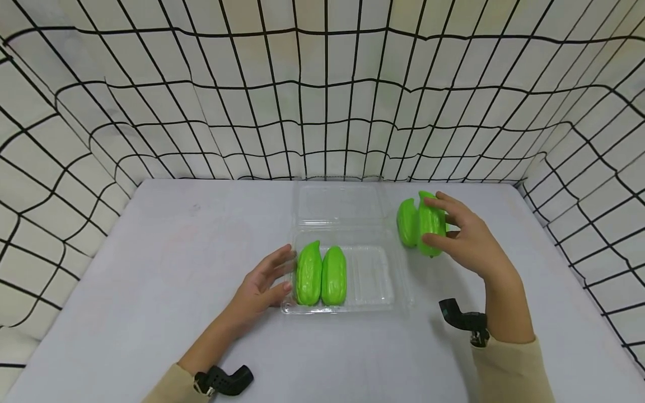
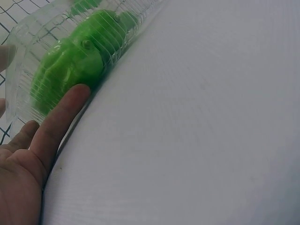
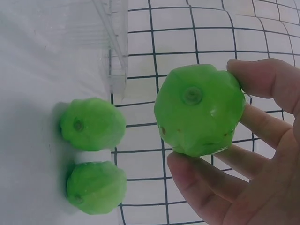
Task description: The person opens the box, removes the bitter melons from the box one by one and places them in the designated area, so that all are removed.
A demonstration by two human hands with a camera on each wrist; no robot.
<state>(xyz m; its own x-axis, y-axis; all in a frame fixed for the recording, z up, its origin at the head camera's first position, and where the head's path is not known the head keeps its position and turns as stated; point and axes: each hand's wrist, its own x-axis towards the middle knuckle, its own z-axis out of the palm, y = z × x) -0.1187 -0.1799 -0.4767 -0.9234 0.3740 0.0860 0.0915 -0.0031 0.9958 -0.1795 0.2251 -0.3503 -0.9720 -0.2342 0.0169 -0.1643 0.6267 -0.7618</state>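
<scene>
My right hand (image 1: 468, 240) grips a bright green bitter melon (image 3: 199, 112) with thumb and fingers, lifted above the table. Two more bitter melons (image 3: 93, 124) lie below it; in the head view the held one partly covers them. A clear plastic clamshell box (image 1: 370, 280) lies with its lid folded back. Two bitter melons (image 1: 333, 275) sit side by side in its left half. My left hand (image 1: 262, 285) rests along the box's left side, fingers fairly straight. In the left wrist view, the thumb (image 2: 61, 122) lies against the clear wall.
The flat transparent lid (image 1: 340, 204) extends behind the box on the white table (image 1: 191, 240). A black grid net (image 1: 325, 101) over white cloth encloses the back and both sides. Black devices (image 1: 224, 380) are strapped at both wrists.
</scene>
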